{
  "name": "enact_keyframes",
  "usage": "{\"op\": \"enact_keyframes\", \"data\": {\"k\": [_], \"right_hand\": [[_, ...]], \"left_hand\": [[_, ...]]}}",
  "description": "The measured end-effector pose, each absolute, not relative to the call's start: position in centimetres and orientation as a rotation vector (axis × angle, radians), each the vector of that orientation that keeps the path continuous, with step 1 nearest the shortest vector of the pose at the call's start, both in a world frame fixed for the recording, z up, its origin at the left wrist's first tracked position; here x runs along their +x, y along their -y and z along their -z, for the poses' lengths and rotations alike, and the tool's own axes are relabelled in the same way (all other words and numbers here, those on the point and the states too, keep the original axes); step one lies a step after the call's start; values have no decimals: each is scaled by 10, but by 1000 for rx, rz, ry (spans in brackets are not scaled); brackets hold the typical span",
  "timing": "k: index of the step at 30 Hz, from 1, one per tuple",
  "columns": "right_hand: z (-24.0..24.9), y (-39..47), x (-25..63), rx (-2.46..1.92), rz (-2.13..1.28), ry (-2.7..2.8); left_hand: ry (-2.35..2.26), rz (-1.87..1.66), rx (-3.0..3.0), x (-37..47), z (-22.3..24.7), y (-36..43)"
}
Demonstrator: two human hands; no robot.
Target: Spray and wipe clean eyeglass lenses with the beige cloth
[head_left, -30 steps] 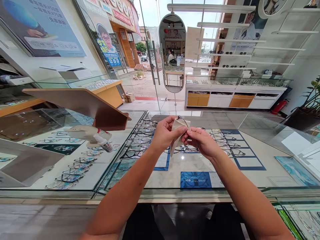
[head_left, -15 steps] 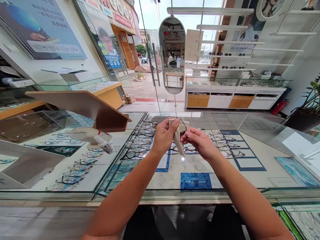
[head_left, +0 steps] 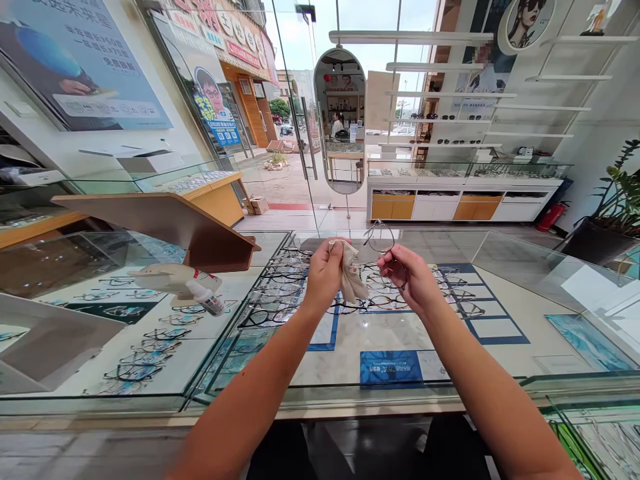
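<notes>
Pinched in my left hand (head_left: 326, 270) is a beige cleaning cloth (head_left: 353, 273), which hangs down between the hands. My right hand (head_left: 407, 273) grips a thin dark-framed pair of eyeglasses (head_left: 380, 237); one round lens rim stands up above the fingers, and part of the frame is hidden by them. Cloth and glasses are apart. Below both hands, rows of eyeglass frames (head_left: 273, 297) lie in the glass display case (head_left: 330, 400). A blue printed card (head_left: 391, 369) lies nearer to me.
On the left are a brown wooden stand (head_left: 200, 227), a white spray bottle (head_left: 207, 297) and a grey-white box (head_left: 55, 340). An oval mirror (head_left: 340, 120) stands beyond the case. White shelves (head_left: 450, 93) and a potted plant (head_left: 613, 207) are at the right.
The glasses have come out of the cloth. My right hand has moved slightly right with them, and the rim is now raised. The cloth stays in my left hand.
</notes>
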State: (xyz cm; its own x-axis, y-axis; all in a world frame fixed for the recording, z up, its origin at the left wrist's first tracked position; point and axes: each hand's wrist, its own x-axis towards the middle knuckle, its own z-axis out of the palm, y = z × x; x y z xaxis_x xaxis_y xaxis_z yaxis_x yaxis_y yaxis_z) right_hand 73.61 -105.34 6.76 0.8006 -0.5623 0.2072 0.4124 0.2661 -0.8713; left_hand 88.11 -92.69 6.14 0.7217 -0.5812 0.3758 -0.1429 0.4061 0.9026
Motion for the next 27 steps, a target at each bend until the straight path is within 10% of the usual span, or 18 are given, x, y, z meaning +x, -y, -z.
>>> {"op": "enact_keyframes", "data": {"k": [8,27], "right_hand": [[-72,1055,733,-1107,631,-172],[-59,1047,734,-1924,1087,-275]], "left_hand": [[1029,-52,1296,869,-55,914],[582,780,926,890,-68,924]]}}
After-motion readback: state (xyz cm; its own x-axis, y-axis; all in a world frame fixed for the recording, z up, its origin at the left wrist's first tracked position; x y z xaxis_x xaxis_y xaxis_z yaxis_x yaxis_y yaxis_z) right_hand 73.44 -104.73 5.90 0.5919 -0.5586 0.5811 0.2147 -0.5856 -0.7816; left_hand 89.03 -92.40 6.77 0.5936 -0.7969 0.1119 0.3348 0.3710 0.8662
